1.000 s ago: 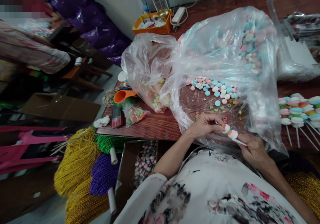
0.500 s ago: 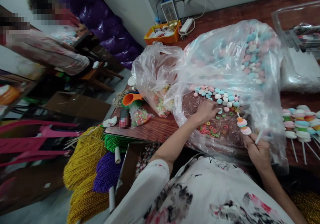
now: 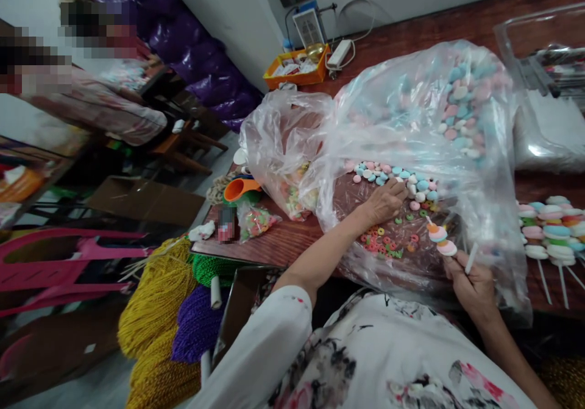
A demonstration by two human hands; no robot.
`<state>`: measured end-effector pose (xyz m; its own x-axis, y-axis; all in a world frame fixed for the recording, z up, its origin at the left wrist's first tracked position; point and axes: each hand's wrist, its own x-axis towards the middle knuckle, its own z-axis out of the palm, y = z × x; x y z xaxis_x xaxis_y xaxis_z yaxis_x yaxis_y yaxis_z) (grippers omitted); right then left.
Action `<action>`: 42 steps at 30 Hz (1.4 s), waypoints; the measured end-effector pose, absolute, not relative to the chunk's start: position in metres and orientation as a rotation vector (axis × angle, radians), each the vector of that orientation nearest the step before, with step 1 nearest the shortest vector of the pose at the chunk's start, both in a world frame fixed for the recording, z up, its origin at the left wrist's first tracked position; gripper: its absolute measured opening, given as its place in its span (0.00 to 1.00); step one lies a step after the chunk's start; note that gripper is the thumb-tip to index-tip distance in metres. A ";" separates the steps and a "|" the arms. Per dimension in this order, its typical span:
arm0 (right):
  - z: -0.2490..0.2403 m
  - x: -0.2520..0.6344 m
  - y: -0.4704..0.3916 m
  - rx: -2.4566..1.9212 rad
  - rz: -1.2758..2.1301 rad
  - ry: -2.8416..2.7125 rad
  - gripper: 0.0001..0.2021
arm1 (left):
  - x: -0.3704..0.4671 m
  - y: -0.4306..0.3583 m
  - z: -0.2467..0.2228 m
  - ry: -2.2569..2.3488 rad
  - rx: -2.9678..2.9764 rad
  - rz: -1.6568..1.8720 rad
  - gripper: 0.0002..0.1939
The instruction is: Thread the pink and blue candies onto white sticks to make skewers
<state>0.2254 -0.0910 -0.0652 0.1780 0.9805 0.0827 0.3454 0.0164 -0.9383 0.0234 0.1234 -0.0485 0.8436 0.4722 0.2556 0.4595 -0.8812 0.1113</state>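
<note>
Right of center, our right hand (image 3: 475, 284) grips the candy skewer (image 3: 437, 233), its tip slanting up-left, while our left hand (image 3: 384, 203) bends over pastel candy discs (image 3: 423, 185); whether it pinches any, we cannot tell.

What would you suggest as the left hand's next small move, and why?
Perhaps the left hand should bring one of the pastel discs to the stick: its fingers are among them, and the right hand holds the stick, its bare tip showing beyond an orange piece.
</note>
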 end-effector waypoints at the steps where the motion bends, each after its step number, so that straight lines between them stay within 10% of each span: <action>1: -0.064 0.225 -0.091 -1.499 0.841 -1.336 0.17 | 0.024 0.122 -0.050 0.747 2.956 0.428 0.10; 14: -0.055 0.221 -0.085 -1.563 0.951 -1.265 0.19 | 0.039 0.134 -0.021 1.073 2.746 0.119 0.15; 25: -0.011 0.197 -0.064 -1.463 0.674 -1.681 0.17 | 0.005 0.048 -0.006 0.925 0.976 1.140 0.26; 42: -0.006 0.190 -0.070 -1.491 0.610 -1.765 0.16 | 0.001 0.026 -0.020 0.888 1.335 1.446 0.12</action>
